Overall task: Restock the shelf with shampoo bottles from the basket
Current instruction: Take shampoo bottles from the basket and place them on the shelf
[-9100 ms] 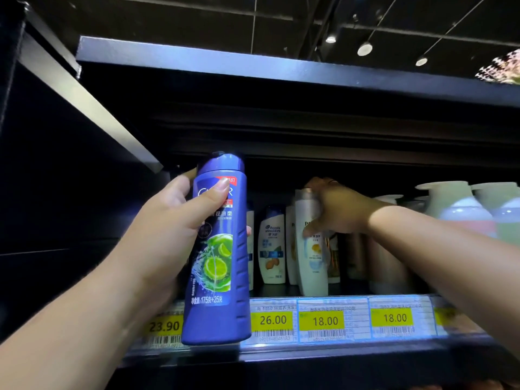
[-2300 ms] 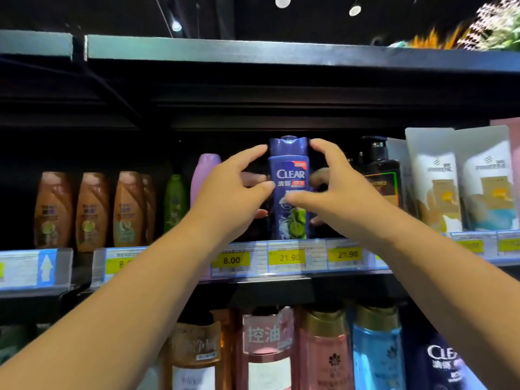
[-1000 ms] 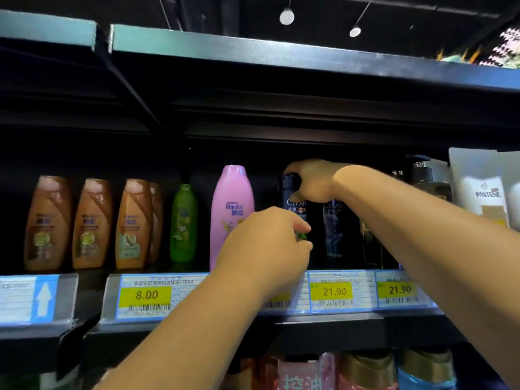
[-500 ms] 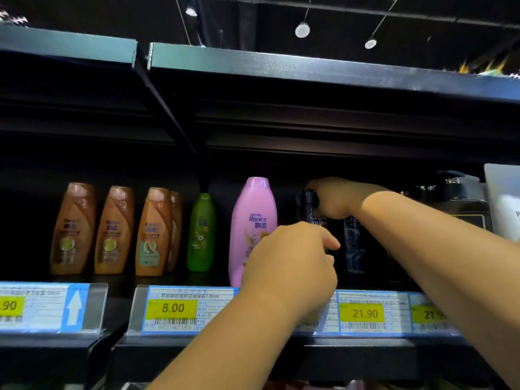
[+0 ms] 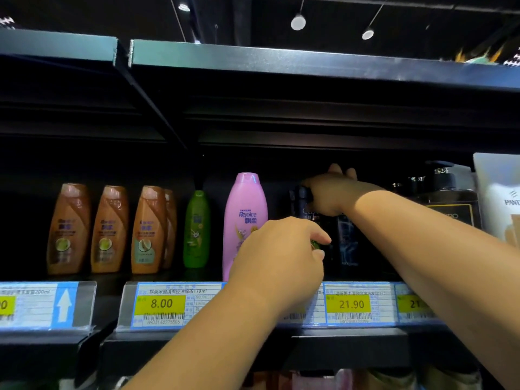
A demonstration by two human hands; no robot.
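1. Right hand (image 5: 329, 197): reached far into the shelf, with its fingers curled down over the cap of the dark shampoo bottle (image 5: 298, 205). It held the top end.
2. Left hand (image 5: 281, 256): nearer and lower, fingers curled. Index and thumb tips appeared to pinch the bottle's lower front, where a bit of green label showed. The palm hid the rest of the contact.
3. Bottle: upright, long axis vertical. It looked seated on the shelf (image 5: 349, 351), but the base was hidden behind the left hand. It sat just beyond and slightly right of the left hand, directly under the right.
4. Slot: pink Rejoice bottle (image 5: 244, 220) just left, second dark bottle (image 5: 347, 243) just right. It was tight on both sides, so any push probably had to go straight back along the arms with no yaw.
5. Judgement: the right hand controlled tilt from the top and the left steadied the base. The left looked like the one to let go first.
6. Basket: not in view.
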